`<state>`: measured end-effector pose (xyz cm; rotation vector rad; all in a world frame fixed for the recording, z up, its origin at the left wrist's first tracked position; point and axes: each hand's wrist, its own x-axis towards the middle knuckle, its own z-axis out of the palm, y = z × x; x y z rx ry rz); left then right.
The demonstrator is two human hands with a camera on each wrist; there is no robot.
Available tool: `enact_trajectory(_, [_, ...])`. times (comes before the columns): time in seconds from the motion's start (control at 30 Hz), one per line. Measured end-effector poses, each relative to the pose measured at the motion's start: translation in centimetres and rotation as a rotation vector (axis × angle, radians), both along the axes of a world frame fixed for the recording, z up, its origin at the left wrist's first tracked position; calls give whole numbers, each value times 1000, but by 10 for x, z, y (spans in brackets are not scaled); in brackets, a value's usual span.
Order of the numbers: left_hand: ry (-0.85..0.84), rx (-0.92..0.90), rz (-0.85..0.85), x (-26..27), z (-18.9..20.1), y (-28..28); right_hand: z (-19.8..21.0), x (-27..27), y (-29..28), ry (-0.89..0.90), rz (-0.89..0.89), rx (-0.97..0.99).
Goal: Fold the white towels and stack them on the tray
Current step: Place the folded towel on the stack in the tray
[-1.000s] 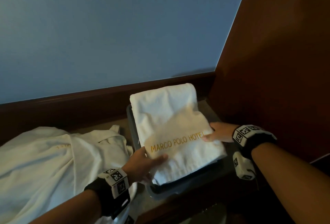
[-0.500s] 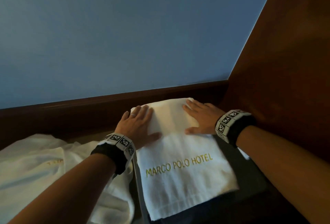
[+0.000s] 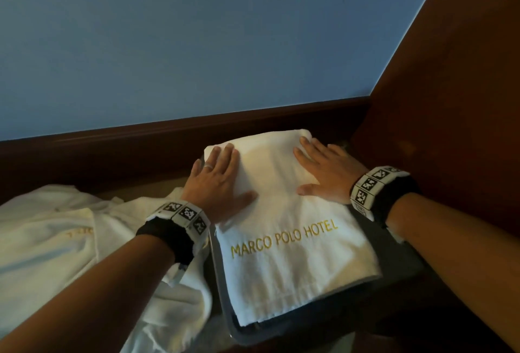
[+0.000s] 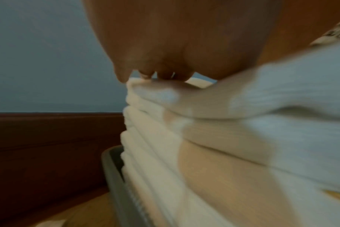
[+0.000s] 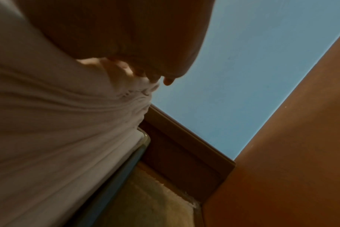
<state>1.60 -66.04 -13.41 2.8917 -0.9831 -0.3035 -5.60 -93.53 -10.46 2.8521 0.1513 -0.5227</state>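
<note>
A dark gray tray (image 3: 399, 265) on a wooden shelf holds a stack of folded white towels (image 3: 284, 240), the top one lying flat and overhanging the tray's near edge. Both hands lie flat on the far half of that top towel, fingers straight and grasping nothing: the left hand (image 3: 219, 181) at the far left corner, the right hand (image 3: 326, 172) at the far right corner, thumbs pointing toward each other. A ring (image 3: 208, 166) shows on one left finger, and each wrist wears a black band with black-and-white square markers.

Only the left wrist view reveals how deep the pile is: several folded layers (image 4: 204, 145) rise from the tray's rim (image 4: 115, 165), with the fingertips (image 4: 165, 75) resting on the top edge. The right wrist view shows the towels' right side (image 5: 58, 122) bulging over the tray's corner (image 5: 145, 138), close to a brown wooden side panel (image 5: 291, 138) and blue wall (image 5: 252, 69).

Gold lettering across the top towel reads "MARCO POLO HOTEL" (image 3: 284, 238). To the left of the tray lies a heap of unfolded white cloth (image 3: 56, 240) with a scrap of gold stitching too small to read.
</note>
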Motion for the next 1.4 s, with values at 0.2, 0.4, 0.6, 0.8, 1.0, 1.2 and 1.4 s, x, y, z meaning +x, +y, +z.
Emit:
enact_trajectory(0.2, [-97,-117,-137,-81,-2,7,7,-64,26,-44,78,0])
enact_trajectory(0.4, [57,-45,-193,-95,-28,4,-31,-85,18,46,63,83])
enact_trajectory(0.6, [82,-21,-186,-82,-47,-6,-46,-76,14,57,31,43])
enact_trajectory(0.8, [121,-31,-246,-77,-28,16,-23,-74,34,139,-100,-68])
enact_trajectory(1.0, [107,-91,-198,-62,-5,120,27,-54,99,32,-135,-166])
enact_trajectory(1.2, [78,31,3,-11,4,232,42,-37,228,-118,-151,-16])
enact_trajectory(1.4, [43,79,47,45,12,313,11,-9,362,-8,-189,268])
